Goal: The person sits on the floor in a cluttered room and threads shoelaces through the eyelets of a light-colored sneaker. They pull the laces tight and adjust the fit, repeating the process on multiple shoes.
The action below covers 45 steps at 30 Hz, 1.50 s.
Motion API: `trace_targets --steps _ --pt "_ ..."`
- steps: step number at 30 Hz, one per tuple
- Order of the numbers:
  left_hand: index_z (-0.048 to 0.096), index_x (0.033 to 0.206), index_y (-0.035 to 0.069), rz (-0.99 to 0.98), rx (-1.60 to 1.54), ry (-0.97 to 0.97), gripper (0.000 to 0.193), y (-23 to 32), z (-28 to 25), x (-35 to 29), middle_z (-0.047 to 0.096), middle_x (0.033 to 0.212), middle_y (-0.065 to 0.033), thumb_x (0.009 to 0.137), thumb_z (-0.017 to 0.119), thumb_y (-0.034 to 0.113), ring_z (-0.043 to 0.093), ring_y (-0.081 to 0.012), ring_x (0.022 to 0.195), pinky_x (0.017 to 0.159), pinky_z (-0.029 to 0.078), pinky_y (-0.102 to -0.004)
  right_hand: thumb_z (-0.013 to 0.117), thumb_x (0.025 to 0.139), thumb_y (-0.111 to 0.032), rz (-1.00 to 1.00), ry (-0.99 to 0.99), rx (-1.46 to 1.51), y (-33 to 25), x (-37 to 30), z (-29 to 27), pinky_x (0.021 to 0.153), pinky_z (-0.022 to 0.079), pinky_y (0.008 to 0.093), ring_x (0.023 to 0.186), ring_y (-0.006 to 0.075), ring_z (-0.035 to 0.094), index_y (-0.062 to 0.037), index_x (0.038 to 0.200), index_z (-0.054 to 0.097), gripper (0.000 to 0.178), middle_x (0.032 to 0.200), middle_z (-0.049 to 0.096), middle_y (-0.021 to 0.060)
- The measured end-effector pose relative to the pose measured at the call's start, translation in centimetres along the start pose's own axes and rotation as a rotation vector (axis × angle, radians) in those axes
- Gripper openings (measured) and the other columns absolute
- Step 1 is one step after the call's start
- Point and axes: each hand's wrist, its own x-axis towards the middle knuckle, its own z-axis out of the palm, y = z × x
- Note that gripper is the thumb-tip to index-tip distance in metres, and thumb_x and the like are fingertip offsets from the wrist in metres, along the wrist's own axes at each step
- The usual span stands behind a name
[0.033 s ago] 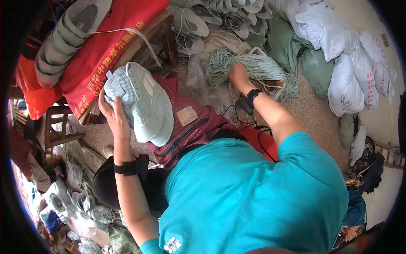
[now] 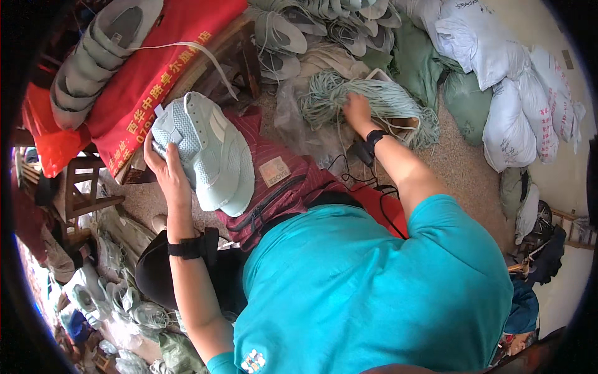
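Shoe tops (image 2: 221, 153), pale green and tucked one inside the other, are over the person's lap, a bit to the left. The left hand (image 2: 167, 163) is clamped on their left edge, with the thumb on the near side. Farther away and to the right, the right hand (image 2: 357, 113) touches a big bunch of pale green laces (image 2: 395, 100). Its fingertips are hidden, so I cannot tell if they are pinched together or apart. Just left of the laces is a clear plastic bag (image 2: 291, 118). On the far left, a red cloth (image 2: 171, 65) covers a table, with a row of grey shoes (image 2: 87, 78) on it. White sacks (image 2: 509, 124) sit in a pile on the far right.
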Motion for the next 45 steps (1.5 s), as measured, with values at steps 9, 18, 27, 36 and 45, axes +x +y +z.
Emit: trace_targets --steps 9,18,27,36,45 --pt "0.037 0.143 0.002 -0.021 0.117 -0.021 0.059 2.4 -0.7 -0.1 0.039 0.142 -0.0189 0.099 0.052 0.038 0.041 -0.0280 0.130 0.110 0.029 -0.0382 0.073 0.076 -0.028 -0.156 0.129 -0.254 1.6 1.3 1.4 0.093 0.041 0.0460 0.102 0.0314 0.059 -0.0108 0.092 0.067 0.024 0.098 0.067 0.0100" --pt "0.053 0.133 0.006 0.084 0.317 0.008 0.046 5.5 -2.9 -1.0 0.054 0.128 -0.0149 0.094 0.063 0.028 0.055 -0.0269 0.114 0.097 0.043 -0.0370 0.065 0.082 -0.020 -0.206 0.065 -0.040 2.6 4.2 0.2 0.079 0.046 0.0418 0.086 0.0304 0.063 -0.0045 0.086 0.064 0.016 0.089 0.068 0.0123" --pt "0.050 0.136 0.004 0.306 -0.090 -0.346 0.056 15.0 -0.7 -4.5 0.055 0.134 -0.0110 0.083 0.070 0.009 0.060 -0.0123 0.084 0.071 0.047 -0.0252 0.066 0.090 -0.025 -0.451 -0.683 0.827 -17.1 -6.3 -12.2 0.073 0.050 0.0292 0.081 0.0111 0.061 -0.0005 0.099 0.067 0.026 0.088 0.068 0.0064" --pt "0.067 0.102 0.002 -0.329 -0.348 -0.667 0.015 14.0 -3.9 -8.4 0.056 0.071 0.0009 0.098 0.058 0.013 0.049 -0.0069 0.065 0.060 0.042 -0.0233 0.064 0.089 -0.005 -0.908 -0.165 0.743 -22.4 -9.4 -21.1 0.061 0.050 0.0301 0.070 0.0178 0.064 -0.0038 0.096 0.063 0.007 0.083 0.065 0.0073" --pt "0.067 0.085 0.003 -0.040 -0.279 -0.483 0.020 11.2 -10.1 -8.5 0.056 0.086 -0.0025 0.095 0.056 0.017 0.049 -0.0160 0.088 0.078 0.038 -0.0277 0.059 0.090 -0.016 -0.634 0.268 -0.041 -18.2 -1.0 -19.5 0.068 0.049 0.0439 0.078 0.0338 0.064 -0.0067 0.096 0.058 0.011 0.083 0.066 0.0111"
